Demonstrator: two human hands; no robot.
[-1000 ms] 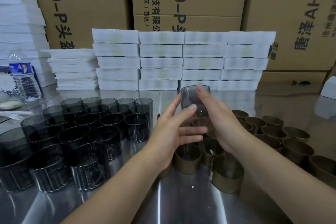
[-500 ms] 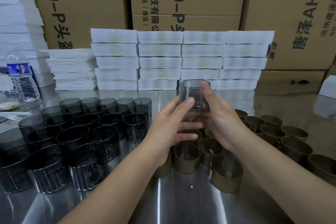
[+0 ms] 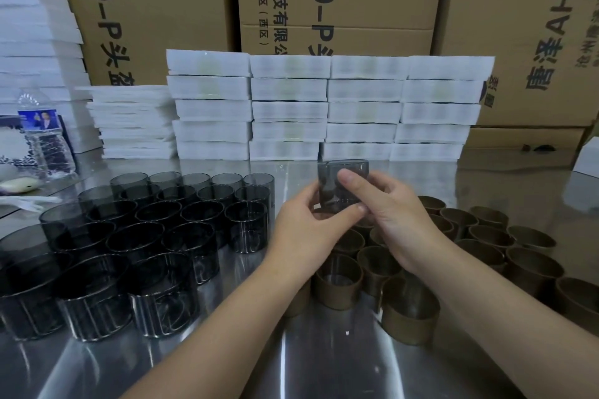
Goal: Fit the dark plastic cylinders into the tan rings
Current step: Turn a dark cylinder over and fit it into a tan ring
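Both grips, left hand (image 3: 308,233) and right hand (image 3: 393,217), pinch one dark cylinder (image 3: 334,186); tilt risks jamming in tan rings (image 3: 337,292) below.

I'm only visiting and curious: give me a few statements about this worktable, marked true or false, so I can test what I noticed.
1. The left hand and the right hand together hold one dark cylinder. True.
2. The spare cylinders stand to the person's right. False: they stand on the left, and the tan rings are on the right.
3. A water bottle stands at the far left. True.
4. The tan rings are piled in towers. False: they stand singly on the metal table.
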